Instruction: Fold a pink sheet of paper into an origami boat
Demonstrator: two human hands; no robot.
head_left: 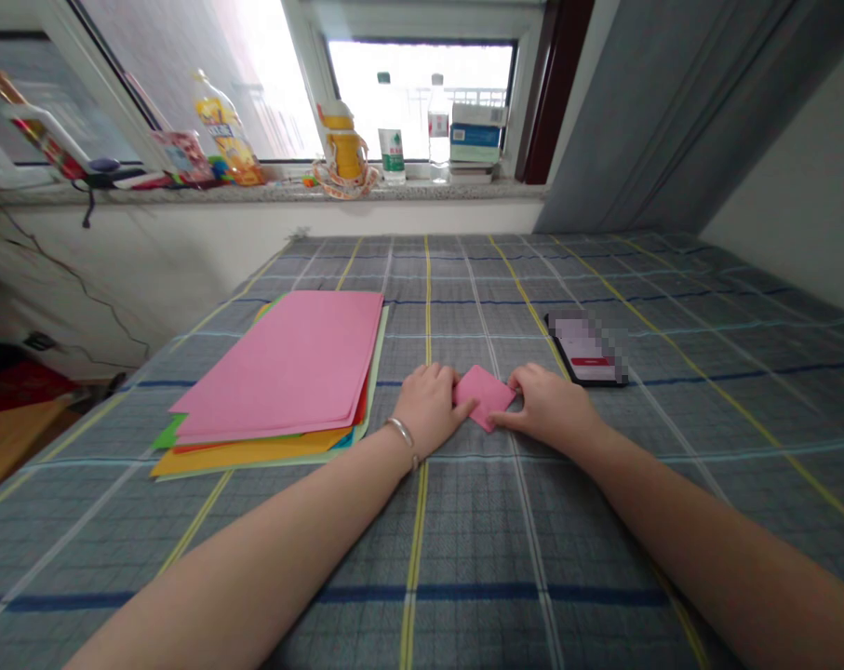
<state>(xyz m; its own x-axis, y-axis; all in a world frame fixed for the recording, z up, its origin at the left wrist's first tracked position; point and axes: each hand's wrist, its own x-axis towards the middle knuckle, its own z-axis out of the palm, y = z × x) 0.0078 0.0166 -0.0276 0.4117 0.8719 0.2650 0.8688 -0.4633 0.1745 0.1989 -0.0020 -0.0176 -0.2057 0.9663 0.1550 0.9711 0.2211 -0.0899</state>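
Your left hand (427,402) grasps the pink paper (478,383) at its nine o'clock corner, and your right hand (555,408) pinches it at three o'clock. This paper is at the cloth (355,549), one corner toward twelve. From it, the paper stack (288,358) lies between nine and ten o'clock, the phone (581,340) at two.

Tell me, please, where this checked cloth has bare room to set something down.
The cloth is bare right of the phone and, beyond the folded pink paper, between phone and paper stack. It is crowded where the left hand and right hand touch that paper, and along the windowsill.
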